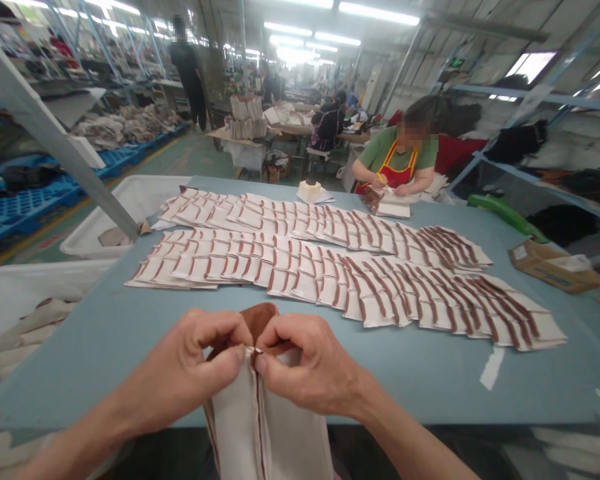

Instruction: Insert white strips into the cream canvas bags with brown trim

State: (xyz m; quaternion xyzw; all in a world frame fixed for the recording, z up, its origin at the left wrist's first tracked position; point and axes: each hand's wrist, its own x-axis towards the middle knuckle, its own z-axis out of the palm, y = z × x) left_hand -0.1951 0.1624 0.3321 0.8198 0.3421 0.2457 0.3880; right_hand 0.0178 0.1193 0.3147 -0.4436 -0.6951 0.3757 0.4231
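My left hand (pixel 193 367) and my right hand (pixel 307 363) meet at the near edge of the blue table (pixel 105 333). Both pinch the top of a cream fabric piece with brown trim (pixel 260 433), thumbs and forefingers pressed together at a small metal part on its seam. The piece hangs down towards me below the table edge. A brown tab of it sticks up between my hands.
Two long overlapping rows of cream pieces with brown strips (pixel 330 267) cover the table's middle. A person in a green shirt and red apron (pixel 400 163) works at the far side. White bins (pixel 130 213) stand left, a cardboard box (pixel 555 263) right, and a green object (pixel 505 217).
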